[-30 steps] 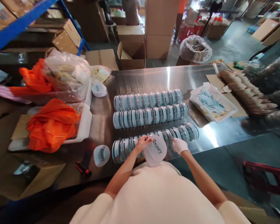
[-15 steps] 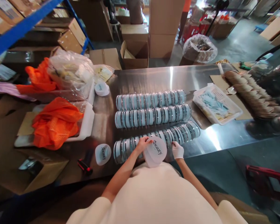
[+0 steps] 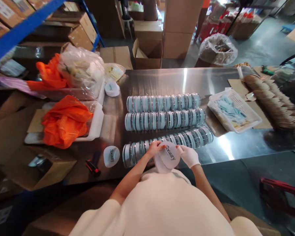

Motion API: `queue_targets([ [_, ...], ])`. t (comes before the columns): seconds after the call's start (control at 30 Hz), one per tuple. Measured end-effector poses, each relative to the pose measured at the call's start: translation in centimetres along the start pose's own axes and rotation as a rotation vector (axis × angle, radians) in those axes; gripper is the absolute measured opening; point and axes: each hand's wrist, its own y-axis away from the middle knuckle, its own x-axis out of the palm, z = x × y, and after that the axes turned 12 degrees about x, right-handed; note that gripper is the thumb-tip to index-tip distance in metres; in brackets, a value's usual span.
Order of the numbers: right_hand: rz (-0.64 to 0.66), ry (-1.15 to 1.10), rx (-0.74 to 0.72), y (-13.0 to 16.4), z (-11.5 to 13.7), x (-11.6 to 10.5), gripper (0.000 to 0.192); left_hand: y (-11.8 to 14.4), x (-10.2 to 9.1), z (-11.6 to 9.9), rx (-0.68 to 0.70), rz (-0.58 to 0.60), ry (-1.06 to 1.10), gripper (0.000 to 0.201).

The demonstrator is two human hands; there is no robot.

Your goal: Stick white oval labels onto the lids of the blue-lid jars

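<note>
My left hand [image 3: 155,149] is closed on the left edge of a few round white cards [image 3: 170,156] printed "beauty", fanned over one another. My right hand [image 3: 188,155], in a white glove, pinches the right edge of the top card; its fingertips are partly hidden. Just beyond both hands lies the nearest row of round clear-lidded containers [image 3: 194,137], standing on edge side by side. Two more such rows, a middle row [image 3: 164,120] and a far row [image 3: 163,103], lie behind it. Another printed card stack [image 3: 111,156] rests to the left.
On the steel table [image 3: 157,78], a white basket [image 3: 245,126] of pale blue packets stands right, near stacked brown paper pieces [image 3: 272,98]. Left are a red-black tool [image 3: 93,168], more cards [image 3: 112,88] and a white tray [image 3: 95,126] with orange mesh [image 3: 66,121].
My right hand has moved from the nearest row of containers up and left to the printed cards, and now grips their right edge. My left hand still holds them. The view has shifted slightly.
</note>
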Motion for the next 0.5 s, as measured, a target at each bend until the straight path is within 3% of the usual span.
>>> queue_targets([
  [0.1,0.039,-0.130,-0.093,0.7,0.1,0.6,0.029,0.6,-1.2,-1.2,-0.001,0.130,0.072,0.059],
  [0.2,0.054,-0.360,-0.084,0.5,-1.4,2.3,0.031,1.2,-3.2,-2.4,0.001,0.341,0.210,0.057],
  [0.3,0.060,-0.550,-0.066,-0.1,-3.8,2.8,0.036,1.6,-4.7,-2.5,-0.012,0.413,0.224,0.060],
  [0.4,-0.238,-0.563,-0.050,-0.7,-5.6,1.8,0.037,1.7,-4.8,-1.7,-0.054,0.377,0.161,0.059],
  [0.47,-0.459,-0.455,-0.075,-1.0,-5.7,1.1,0.034,1.6,-4.2,-1.2,-0.069,0.355,0.129,0.058],
  [0.5,-0.508,-0.376,-0.106,-1.2,-5.5,0.8,0.031,1.6,-4.0,-1.1,-0.073,0.347,0.123,0.058],
])
